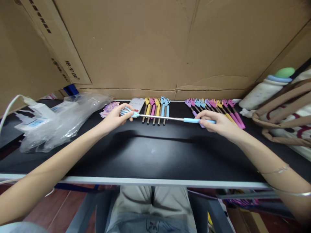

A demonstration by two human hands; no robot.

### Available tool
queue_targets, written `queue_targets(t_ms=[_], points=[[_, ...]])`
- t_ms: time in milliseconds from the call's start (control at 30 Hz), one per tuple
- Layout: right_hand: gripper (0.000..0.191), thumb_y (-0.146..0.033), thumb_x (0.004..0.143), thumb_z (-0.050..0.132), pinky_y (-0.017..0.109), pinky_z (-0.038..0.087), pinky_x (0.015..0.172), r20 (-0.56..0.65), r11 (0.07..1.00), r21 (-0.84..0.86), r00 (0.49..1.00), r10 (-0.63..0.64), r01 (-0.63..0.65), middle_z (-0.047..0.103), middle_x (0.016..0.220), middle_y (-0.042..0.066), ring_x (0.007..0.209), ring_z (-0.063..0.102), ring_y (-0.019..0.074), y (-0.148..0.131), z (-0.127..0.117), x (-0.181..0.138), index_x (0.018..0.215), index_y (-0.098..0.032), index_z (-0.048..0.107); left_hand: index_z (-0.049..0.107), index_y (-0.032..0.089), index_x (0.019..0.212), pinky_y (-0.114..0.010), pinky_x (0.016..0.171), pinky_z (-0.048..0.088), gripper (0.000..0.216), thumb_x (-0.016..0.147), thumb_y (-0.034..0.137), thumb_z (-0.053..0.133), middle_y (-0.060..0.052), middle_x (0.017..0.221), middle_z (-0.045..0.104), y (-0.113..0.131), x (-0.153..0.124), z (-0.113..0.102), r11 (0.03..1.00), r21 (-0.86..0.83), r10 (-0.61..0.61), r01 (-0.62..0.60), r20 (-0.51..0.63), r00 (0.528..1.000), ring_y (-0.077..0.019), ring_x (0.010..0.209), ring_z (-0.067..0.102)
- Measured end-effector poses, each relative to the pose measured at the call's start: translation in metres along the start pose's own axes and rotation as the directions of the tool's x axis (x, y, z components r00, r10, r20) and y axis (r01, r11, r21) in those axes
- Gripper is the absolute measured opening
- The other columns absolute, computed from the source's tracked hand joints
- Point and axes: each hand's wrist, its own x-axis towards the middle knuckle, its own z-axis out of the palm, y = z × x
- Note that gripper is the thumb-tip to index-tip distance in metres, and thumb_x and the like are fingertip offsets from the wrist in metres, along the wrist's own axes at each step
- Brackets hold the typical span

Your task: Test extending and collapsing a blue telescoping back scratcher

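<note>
Stretched out level above the black table is a light blue telescopic back scratcher [164, 117], its metal rod drawn long. My left hand [119, 116] is closed on its claw end at the left. The blue handle at the other end is pinched by my right hand [213, 122]. Behind the rod lies a row of back scratchers [157, 111] in yellow, pink and blue, several with dark handle ends. Another group of back scratchers [224, 111], purple, pink, blue and yellow, lies beyond my right hand, which partly hides it.
Clear plastic bags [65, 119] cover part of a white power strip [34, 121] on the left. Pink cards [109, 108] and a phone [137, 104] lie near the cardboard wall [145, 45]. A white bottle [264, 87] and a brown-striped bag [286, 110] stand at right.
</note>
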Motion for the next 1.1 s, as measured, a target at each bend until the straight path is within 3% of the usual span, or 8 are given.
queue_targets(t_ms=[167,400,567,733,833,933,1033,1100], points=[[0.035,-0.053,0.079,0.063,0.024,0.029,0.047,-0.064,0.997,-0.071,0.998,0.026,-0.03,0.054,0.062,-0.001,0.051,0.042,0.0088,-0.007,0.006,0.003,0.084,-0.018,0.062,0.052,0.018,0.09,-0.016,0.039,0.024,0.039,0.076,0.052,0.063,0.002,0.062,0.059,-0.01,-0.004,0.016,0.996,-0.078,-0.045,0.043,-0.023,0.999,-0.0049,0.041,0.033],[0.036,-0.052,0.075,0.067,0.021,0.021,0.042,-0.09,0.994,0.058,0.991,0.1,-0.095,0.042,0.052,-0.006,0.044,0.033,0.0058,-0.006,0.016,0.003,0.08,-0.018,0.06,0.049,0.018,0.089,-0.016,0.036,0.027,0.039,0.075,0.051,0.064,0.003,0.062,0.06,-0.006,-0.011,0.02,0.991,-0.124,-0.066,0.053,-0.104,0.992,-0.0041,0.035,0.036],[0.039,-0.053,0.074,0.07,0.02,0.015,0.038,0.094,0.942,0.309,0.99,0.105,-0.129,0.036,0.049,-0.009,0.041,0.026,0.0043,-0.026,0.042,0.01,0.079,-0.017,0.057,0.05,0.019,0.087,-0.017,0.039,0.035,0.028,0.083,0.045,0.059,0.001,0.065,0.064,0.02,-0.013,0.041,0.995,-0.074,0.066,-0.065,0.004,0.998,-0.0061,0.036,0.045],[0.038,-0.052,0.075,0.069,0.019,0.013,0.038,0.095,0.902,0.416,0.992,0.081,-0.113,0.032,0.049,-0.011,0.041,0.021,0.0032,-0.039,0.061,0.015,0.081,-0.017,0.055,0.049,0.02,0.09,-0.017,0.04,0.036,0.021,0.087,0.04,0.056,0.003,0.062,0.061,0.037,-0.011,0.051,0.985,-0.041,0.169,-0.17,-0.032,0.985,-0.0061,0.037,0.047],[0.036,-0.052,0.078,0.066,0.02,0.016,0.038,0.068,0.941,0.326,0.995,0.071,-0.089,0.036,0.048,-0.01,0.04,0.025,0.0042,-0.035,0.057,0.016,0.083,-0.017,0.058,0.051,0.019,0.093,-0.018,0.043,0.04,0.023,0.087,0.04,0.056,0.002,0.064,0.063,0.03,-0.009,0.05,0.985,-0.031,0.169,-0.171,-0.039,0.985,-0.0073,0.038,0.05],[0.033,-0.05,0.082,0.061,0.021,0.025,0.039,0.048,0.994,0.108,0.999,0.025,-0.03,0.044,0.049,-0.007,0.039,0.034,0.0064,-0.032,0.045,0.017,0.087,-0.017,0.062,0.055,0.019,0.096,-0.021,0.053,0.045,0.026,0.088,0.044,0.054,-0.001,0.072,0.069,0.021,-0.006,0.049,0.987,0.044,0.15,-0.153,0.065,0.987,-0.0104,0.048,0.058],[0.029,-0.047,0.085,0.058,0.023,0.034,0.047,0.048,0.984,-0.156,0.996,-0.079,0.086,0.054,0.053,-0.004,0.045,0.046,0.0095,-0.036,0.034,0.018,0.09,-0.019,0.066,0.063,0.023,0.1,-0.022,0.06,0.044,0.025,0.088,0.044,0.054,-0.001,0.078,0.072,0.019,-0.004,0.048,0.931,0.305,0.162,-0.202,0.151,0.975,-0.0158,0.065,0.065],[0.027,-0.045,0.086,0.057,0.024,0.035,0.053,0.074,0.926,-0.337,0.985,-0.153,0.169,0.061,0.06,-0.002,0.051,0.051,0.0111,-0.042,0.031,0.018,0.092,-0.021,0.068,0.067,0.027,0.101,-0.022,0.06,0.039,0.023,0.088,0.042,0.055,0.0,0.077,0.072,0.019,-0.004,0.048,0.796,0.541,0.227,-0.272,0.15,0.962,-0.018,0.071,0.066]])
